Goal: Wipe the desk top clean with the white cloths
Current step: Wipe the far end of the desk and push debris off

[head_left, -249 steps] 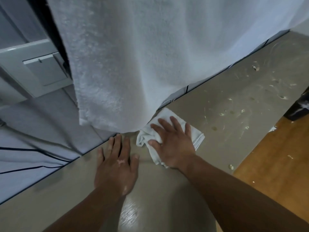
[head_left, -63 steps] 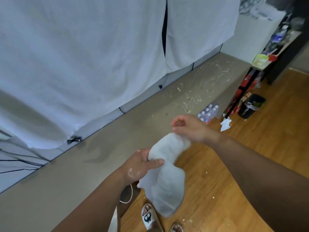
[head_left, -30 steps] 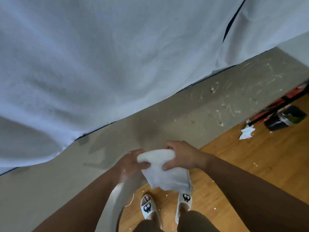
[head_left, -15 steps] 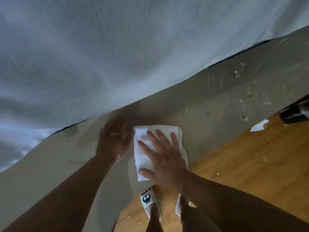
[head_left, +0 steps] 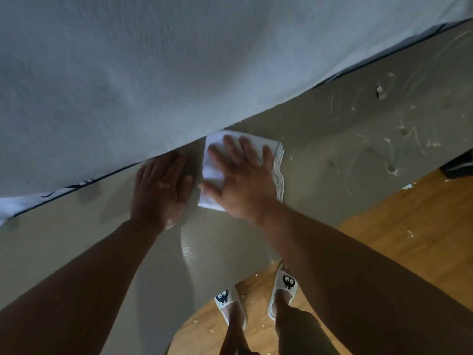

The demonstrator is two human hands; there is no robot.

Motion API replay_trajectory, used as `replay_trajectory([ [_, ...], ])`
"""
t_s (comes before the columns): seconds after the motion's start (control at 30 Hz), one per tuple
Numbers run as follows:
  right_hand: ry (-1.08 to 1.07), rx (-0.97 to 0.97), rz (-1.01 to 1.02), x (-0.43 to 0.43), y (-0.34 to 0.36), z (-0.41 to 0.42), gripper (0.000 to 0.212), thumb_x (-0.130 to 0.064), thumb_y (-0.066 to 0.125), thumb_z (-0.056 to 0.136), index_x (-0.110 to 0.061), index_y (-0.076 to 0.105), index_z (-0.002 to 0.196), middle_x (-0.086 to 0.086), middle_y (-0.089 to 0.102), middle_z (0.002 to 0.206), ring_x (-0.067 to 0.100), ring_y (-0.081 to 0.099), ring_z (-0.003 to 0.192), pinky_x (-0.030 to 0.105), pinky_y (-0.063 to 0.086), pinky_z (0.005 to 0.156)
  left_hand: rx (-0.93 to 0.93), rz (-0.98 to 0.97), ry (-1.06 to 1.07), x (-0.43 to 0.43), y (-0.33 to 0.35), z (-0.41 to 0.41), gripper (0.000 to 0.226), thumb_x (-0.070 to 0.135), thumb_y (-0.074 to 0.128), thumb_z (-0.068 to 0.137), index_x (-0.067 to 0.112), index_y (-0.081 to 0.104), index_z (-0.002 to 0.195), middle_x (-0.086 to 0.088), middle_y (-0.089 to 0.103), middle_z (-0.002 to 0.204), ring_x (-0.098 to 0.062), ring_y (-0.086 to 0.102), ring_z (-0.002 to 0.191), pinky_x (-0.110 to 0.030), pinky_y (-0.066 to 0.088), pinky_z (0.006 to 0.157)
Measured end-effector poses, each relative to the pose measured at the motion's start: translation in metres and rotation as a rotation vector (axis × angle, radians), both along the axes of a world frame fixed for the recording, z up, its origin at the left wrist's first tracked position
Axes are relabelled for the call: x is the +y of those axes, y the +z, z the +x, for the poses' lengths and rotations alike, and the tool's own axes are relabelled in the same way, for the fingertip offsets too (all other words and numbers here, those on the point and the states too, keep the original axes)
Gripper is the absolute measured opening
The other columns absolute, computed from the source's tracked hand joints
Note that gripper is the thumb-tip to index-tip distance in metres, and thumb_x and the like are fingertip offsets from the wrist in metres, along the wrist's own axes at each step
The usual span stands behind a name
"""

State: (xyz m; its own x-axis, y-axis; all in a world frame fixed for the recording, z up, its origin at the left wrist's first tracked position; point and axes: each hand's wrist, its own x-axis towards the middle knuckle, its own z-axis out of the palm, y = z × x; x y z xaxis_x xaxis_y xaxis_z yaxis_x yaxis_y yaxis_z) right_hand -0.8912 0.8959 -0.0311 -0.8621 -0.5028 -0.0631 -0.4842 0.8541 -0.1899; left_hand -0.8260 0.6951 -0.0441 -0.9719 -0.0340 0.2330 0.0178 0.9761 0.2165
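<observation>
A folded white cloth [head_left: 212, 162] lies flat on the beige desk top [head_left: 320, 190], close to the hanging white sheet. My right hand [head_left: 240, 175] presses down on the cloth with its fingers spread. My left hand [head_left: 161, 185] rests flat on the bare desk just left of the cloth, fingertips at the sheet's lower edge. To the right, the desk carries smears and crumbs of pale dirt [head_left: 391, 149].
A large white sheet [head_left: 179, 73] hangs over the back of the desk. The wooden floor [head_left: 409, 234] at right has scattered crumbs. My feet in white slippers [head_left: 284, 288] stand at the desk's front edge. A dark object [head_left: 460, 162] sits at the far right.
The cloth was held and folded in both hands over the floor, then laid on the desk. It and my right hand have since slid farther back toward the sheet.
</observation>
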Motion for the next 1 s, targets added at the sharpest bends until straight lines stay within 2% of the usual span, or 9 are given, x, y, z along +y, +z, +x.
replay_trajectory([
  [0.07, -0.018, -0.031, 0.017, 0.007, 0.0, -0.02, 0.084, -0.08, 0.033, 0.092, -0.037, 0.022, 0.163, 0.001, 0.011, 0.174, 0.034, 0.009, 0.159, 0.069, 0.006, 0.12, -0.002, -0.001, -0.014, 0.01, 0.0, -0.009, 0.048, 0.035, 0.05, 0.104, 0.004, 0.057, 0.141, -0.023, 0.057, 0.143, -0.043, 0.053, 0.131, -0.054, 0.042, 0.11],
  [0.2, -0.084, -0.031, 0.063, 0.03, -0.001, -0.049, 0.084, -0.083, 0.025, 0.093, -0.04, 0.013, 0.164, -0.003, 0.004, 0.175, 0.031, 0.004, 0.16, 0.068, 0.002, 0.121, -0.066, -0.012, -0.01, 0.03, -0.001, -0.021, 0.057, 0.042, 0.041, 0.104, 0.005, 0.051, 0.146, -0.022, 0.051, 0.15, -0.042, 0.047, 0.137, -0.053, 0.038, 0.113],
  [0.33, -0.244, -0.082, 0.117, 0.067, 0.005, -0.088, 0.087, -0.087, 0.017, 0.089, -0.042, 0.003, 0.163, -0.006, -0.002, 0.174, 0.03, 0.0, 0.16, 0.069, 0.001, 0.12, -0.214, -0.078, -0.009, 0.045, -0.004, -0.028, 0.065, 0.051, 0.032, 0.102, 0.013, 0.042, 0.154, -0.016, 0.04, 0.16, -0.038, 0.034, 0.149, -0.059, 0.03, 0.118],
  [0.5, -0.482, -0.101, 0.121, 0.085, 0.008, -0.112, 0.089, -0.086, 0.016, 0.087, -0.04, 0.005, 0.162, -0.005, 0.002, 0.173, 0.034, 0.0, 0.158, 0.077, 0.005, 0.114, -0.317, -0.069, 0.056, 0.051, -0.007, -0.026, 0.074, 0.061, 0.01, 0.098, 0.028, 0.017, 0.164, -0.004, 0.012, 0.173, -0.028, 0.008, 0.159, -0.056, 0.01, 0.127],
  [0.6, -0.526, -0.123, 0.113, 0.07, 0.011, -0.101, 0.085, -0.08, 0.02, 0.091, -0.037, 0.007, 0.163, -0.002, 0.003, 0.172, 0.039, -0.001, 0.157, 0.08, 0.006, 0.111, -0.316, -0.07, 0.054, 0.053, -0.006, -0.028, 0.074, 0.061, 0.008, 0.097, 0.029, 0.015, 0.164, -0.004, 0.011, 0.173, -0.028, 0.007, 0.159, -0.056, 0.009, 0.126],
  [0.7, -0.468, -0.108, 0.09, 0.061, 0.012, -0.065, 0.08, -0.077, 0.022, 0.095, -0.036, 0.01, 0.162, 0.001, 0.005, 0.172, 0.042, -0.001, 0.156, 0.08, 0.006, 0.111, -0.299, -0.074, 0.047, 0.053, -0.006, -0.028, 0.071, 0.058, 0.011, 0.099, 0.029, 0.018, 0.163, -0.007, 0.016, 0.172, -0.031, 0.011, 0.158, -0.057, 0.012, 0.125],
  [0.8, -0.32, -0.101, 0.049, 0.048, 0.011, -0.004, 0.076, -0.074, 0.027, 0.097, -0.038, 0.014, 0.162, 0.002, 0.006, 0.173, 0.041, -0.001, 0.157, 0.077, 0.004, 0.114, -0.282, -0.058, 0.037, 0.05, -0.008, -0.031, 0.067, 0.054, 0.016, 0.101, 0.027, 0.025, 0.162, -0.011, 0.023, 0.17, -0.035, 0.018, 0.156, -0.057, 0.017, 0.124],
  [1.0, -0.037, -0.058, -0.008, 0.042, 0.004, 0.123, 0.071, -0.068, 0.046, 0.092, -0.037, 0.037, 0.156, 0.002, 0.023, 0.171, 0.038, 0.014, 0.158, 0.073, 0.009, 0.117, -0.157, -0.074, 0.03, 0.048, -0.011, -0.032, 0.056, 0.044, 0.028, 0.104, 0.02, 0.049, 0.151, -0.014, 0.043, 0.159, -0.039, 0.038, 0.146, -0.058, 0.032, 0.117],
])
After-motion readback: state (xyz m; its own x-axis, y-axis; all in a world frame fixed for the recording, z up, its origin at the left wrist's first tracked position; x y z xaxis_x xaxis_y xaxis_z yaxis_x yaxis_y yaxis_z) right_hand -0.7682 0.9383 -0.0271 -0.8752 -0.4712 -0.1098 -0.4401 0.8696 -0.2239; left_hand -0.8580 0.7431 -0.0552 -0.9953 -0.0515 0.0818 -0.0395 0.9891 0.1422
